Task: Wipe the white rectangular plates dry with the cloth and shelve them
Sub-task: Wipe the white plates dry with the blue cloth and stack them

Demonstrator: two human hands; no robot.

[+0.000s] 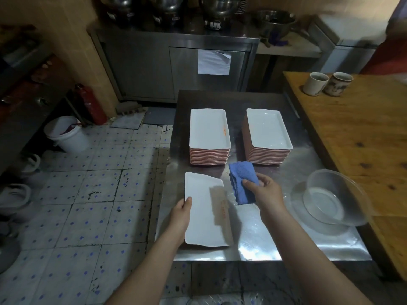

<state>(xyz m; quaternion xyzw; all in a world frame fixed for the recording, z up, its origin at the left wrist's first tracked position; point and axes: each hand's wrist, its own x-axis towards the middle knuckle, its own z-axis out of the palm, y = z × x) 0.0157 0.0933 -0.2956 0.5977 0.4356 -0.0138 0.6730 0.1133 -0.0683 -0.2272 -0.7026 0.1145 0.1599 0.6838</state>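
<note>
In the right fingers [265, 179], cloth [240, 180] hangs beside plate [204, 216].

White plate [202, 216] with orange marks, blue cloth [242, 183], blue-dotted white floor tiles [88, 194].

- Clear bowl [330, 199] on steel table [264, 238], just right of the grip.
- Two mugs [316, 83] side by side on wooden table [363, 133], beyond and right of the grip.
- White bucket [66, 135] and red fire extinguisher [92, 104] on tiled floor [88, 205], well left.
- Paper sheet [213, 62] on steel cabinet [141, 69], far ahead.
</note>
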